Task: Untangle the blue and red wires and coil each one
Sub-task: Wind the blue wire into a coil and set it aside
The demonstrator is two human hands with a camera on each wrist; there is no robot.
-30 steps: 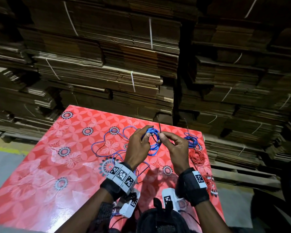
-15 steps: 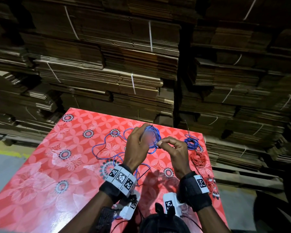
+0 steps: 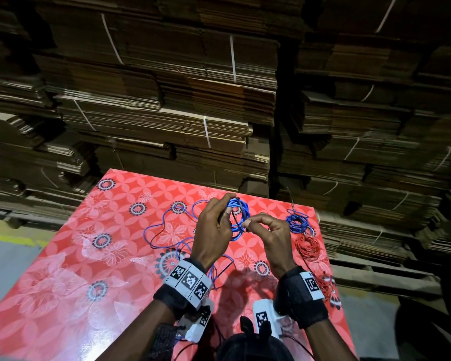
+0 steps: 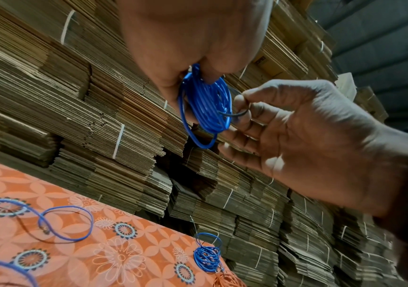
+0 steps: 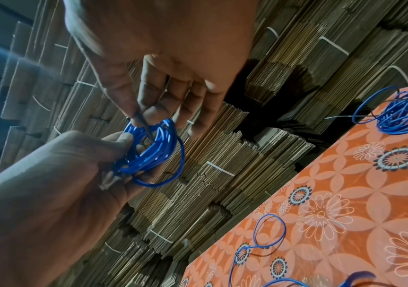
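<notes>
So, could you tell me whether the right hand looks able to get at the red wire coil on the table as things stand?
Probably yes, once it lets go: the red wire coil lies uncovered on the table just right of the right hand, nothing between them. But that hand pinches a dark wire end at the blue coil gripped by the left hand.

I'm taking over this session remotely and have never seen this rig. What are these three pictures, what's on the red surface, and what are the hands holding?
No machine here: a person works bare-handed, wearing a head camera and one on each wrist. The wide picture is the head view; the two close-ups look along each hand. The left hand grips a blue wire coil held above the table. The right hand pinches a thin dark wire end at that coil. On the red floral table lie loose blue wire, a finished blue bundle and red wire. Behind stand cardboard stacks.
</notes>
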